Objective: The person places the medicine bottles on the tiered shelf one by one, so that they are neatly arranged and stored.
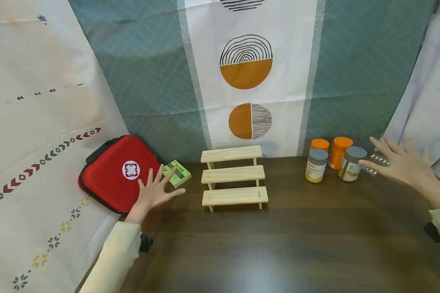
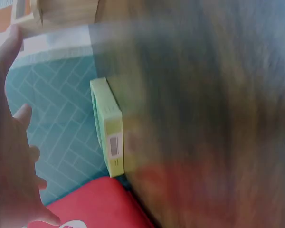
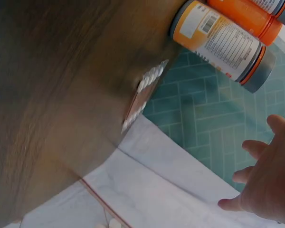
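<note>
My left hand [image 1: 155, 194], fingers spread, is above the table beside a red zip case [image 1: 111, 179] with a white emblem. Just past its fingertips lies a small green-and-yellow box [image 1: 178, 174]; the left wrist view shows a barcode on the box's end [image 2: 115, 145]. On the far right my right hand [image 1: 407, 165] is spread too, slightly blurred, holding nothing. Near its fingertips are silver blister packs [image 1: 378, 162], also seen flat on the table in the right wrist view. Beside them stand grey-lidded bottles [image 1: 352, 165] and orange-lidded bottles [image 1: 339, 151].
A three-tier light wooden step rack [image 1: 234, 176] stands at the middle back of the dark wooden table [image 1: 256, 244]. Behind it hangs a patterned cloth [image 1: 245, 93]. White cloth [image 1: 40, 122] drapes the left side, and more hangs at the right.
</note>
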The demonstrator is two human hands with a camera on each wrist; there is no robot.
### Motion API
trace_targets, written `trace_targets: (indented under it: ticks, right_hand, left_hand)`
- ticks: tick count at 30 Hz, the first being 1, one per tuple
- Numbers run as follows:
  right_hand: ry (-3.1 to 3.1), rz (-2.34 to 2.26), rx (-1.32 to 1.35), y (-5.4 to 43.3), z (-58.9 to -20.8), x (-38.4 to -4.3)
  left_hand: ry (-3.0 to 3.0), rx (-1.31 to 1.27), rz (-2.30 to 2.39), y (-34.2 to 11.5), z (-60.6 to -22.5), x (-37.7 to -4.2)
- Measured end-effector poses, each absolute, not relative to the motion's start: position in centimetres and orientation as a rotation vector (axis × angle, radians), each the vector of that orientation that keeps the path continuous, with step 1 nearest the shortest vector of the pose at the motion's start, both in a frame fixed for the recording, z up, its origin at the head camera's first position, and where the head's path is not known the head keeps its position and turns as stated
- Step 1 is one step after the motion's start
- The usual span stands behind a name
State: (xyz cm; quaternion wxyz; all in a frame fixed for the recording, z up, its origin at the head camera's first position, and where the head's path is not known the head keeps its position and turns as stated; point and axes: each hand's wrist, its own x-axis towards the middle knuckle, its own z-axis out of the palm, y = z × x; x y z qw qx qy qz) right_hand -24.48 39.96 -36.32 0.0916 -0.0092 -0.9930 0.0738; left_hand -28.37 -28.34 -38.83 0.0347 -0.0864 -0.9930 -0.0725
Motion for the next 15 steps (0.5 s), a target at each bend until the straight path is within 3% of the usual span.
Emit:
trace_targets:
  ticks: [15]
  right_hand:
    - [-2.925, 0.4, -0.031, 37.9, -37.7, -25.4]
  left_hand:
    - [-2.96, -0.449, -0.532, -22.8, -41.2, -25.7]
